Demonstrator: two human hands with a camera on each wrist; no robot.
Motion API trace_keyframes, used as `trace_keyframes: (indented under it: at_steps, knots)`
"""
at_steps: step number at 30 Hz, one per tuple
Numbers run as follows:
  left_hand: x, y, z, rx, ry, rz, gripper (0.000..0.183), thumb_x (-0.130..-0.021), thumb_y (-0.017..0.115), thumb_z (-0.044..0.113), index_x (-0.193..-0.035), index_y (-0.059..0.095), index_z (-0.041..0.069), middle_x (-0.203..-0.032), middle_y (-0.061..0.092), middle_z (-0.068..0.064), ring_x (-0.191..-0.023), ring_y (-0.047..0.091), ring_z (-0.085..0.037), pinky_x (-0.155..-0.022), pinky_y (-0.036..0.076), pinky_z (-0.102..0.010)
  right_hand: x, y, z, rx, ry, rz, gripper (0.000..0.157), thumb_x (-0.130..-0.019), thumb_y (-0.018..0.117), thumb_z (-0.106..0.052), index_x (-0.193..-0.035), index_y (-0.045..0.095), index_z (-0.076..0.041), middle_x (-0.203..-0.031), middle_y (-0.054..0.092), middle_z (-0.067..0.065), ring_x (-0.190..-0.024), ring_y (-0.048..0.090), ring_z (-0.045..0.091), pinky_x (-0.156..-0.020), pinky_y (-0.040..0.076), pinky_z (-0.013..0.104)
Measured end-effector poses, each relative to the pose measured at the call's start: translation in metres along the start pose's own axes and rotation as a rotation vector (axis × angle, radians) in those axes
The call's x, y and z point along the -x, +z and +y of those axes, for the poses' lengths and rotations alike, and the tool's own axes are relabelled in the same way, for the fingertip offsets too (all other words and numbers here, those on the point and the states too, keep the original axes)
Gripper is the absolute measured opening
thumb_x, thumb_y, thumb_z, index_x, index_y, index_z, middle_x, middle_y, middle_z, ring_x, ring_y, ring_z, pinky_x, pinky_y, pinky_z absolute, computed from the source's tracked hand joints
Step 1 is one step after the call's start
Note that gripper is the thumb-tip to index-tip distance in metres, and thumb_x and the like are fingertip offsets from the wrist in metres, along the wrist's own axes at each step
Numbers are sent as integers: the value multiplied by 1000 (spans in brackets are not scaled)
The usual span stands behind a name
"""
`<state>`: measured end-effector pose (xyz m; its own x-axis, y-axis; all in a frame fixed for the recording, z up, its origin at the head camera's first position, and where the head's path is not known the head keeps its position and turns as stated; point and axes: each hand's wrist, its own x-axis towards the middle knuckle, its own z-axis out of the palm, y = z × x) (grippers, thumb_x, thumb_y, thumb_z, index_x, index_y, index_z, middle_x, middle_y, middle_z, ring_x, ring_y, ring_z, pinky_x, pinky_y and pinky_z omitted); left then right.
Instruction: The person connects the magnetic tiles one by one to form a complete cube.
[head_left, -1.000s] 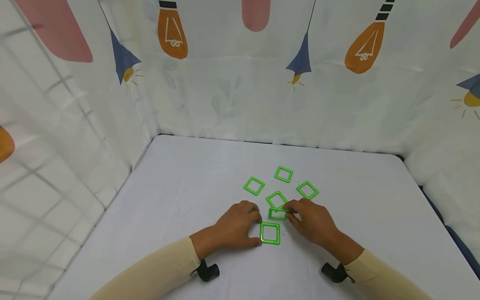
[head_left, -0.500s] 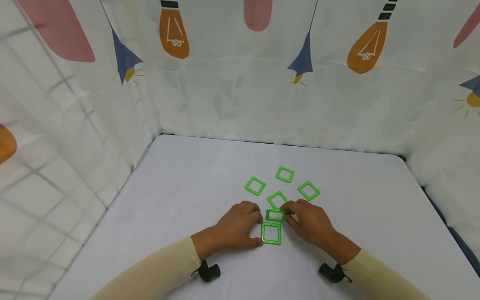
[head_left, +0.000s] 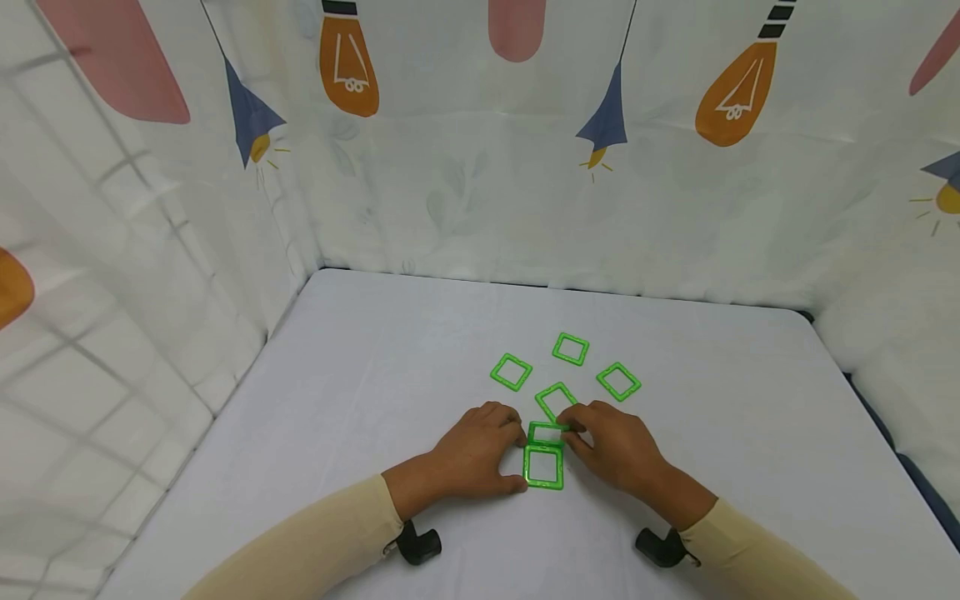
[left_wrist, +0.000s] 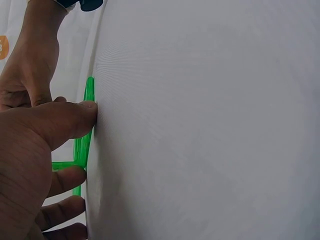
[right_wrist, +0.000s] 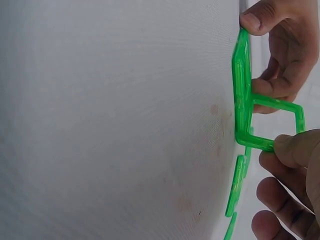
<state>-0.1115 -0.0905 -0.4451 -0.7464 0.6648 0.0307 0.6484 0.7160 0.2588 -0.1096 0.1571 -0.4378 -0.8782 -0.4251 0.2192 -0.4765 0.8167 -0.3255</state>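
In the head view, a green square open-frame magnetic tile (head_left: pixel 560 468) lies flat near the middle of the table. My left hand (head_left: pixel 480 454) holds its left side, thumb at the near corner and forefinger at the far corner. A second green tile (head_left: pixel 532 432) stands upright along the flat one's far edge. My right hand (head_left: pixel 618 446) pinches its right side between thumb and forefinger. In the right wrist view, the upright tile (right_wrist: pixel 280 103) rises from the flat tile (right_wrist: pixel 242 85), their edges meeting, with the other right fingers loosely bent below.
Just behind the upright tile lies another green tile (head_left: pixel 545 408), partly covered by the right fingertips. Farther back are three more flat ones: a left tile (head_left: pixel 504 382), a rear tile (head_left: pixel 567 360) and a right tile (head_left: pixel 609 389). A patterned curtain (head_left: pixel 465 192) borders the white table (head_left: pixel 390 350).
My right hand has moved slightly left and toward me, bringing the upright tile from behind and right of the flat tile to its far edge. My left hand has stayed put.
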Motion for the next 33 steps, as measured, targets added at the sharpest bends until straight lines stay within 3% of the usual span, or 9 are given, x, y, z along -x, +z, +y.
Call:
trace_keyframes:
  at_steps: [22, 33]
  knots:
    - [0, -1, 0, 16, 19, 27, 45, -83, 82, 50, -111, 69, 17, -130, 56, 0, -129, 46, -20, -109, 40, -41, 1, 0, -1, 0, -27, 9, 25, -85, 86, -18, -105, 72, -24, -92, 68, -12, -85, 65, 6, -62, 51, 23]
    - [0, -1, -4, 56, 6, 8, 43, -84, 82, 47, -110, 69, 17, -127, 58, 1, -128, 48, -19, -110, 39, -37, 2, 2, -1, -7, -34, 11, 26, -85, 86, -18, -105, 71, -25, -95, 70, -12, -89, 66, 6, -65, 52, 24]
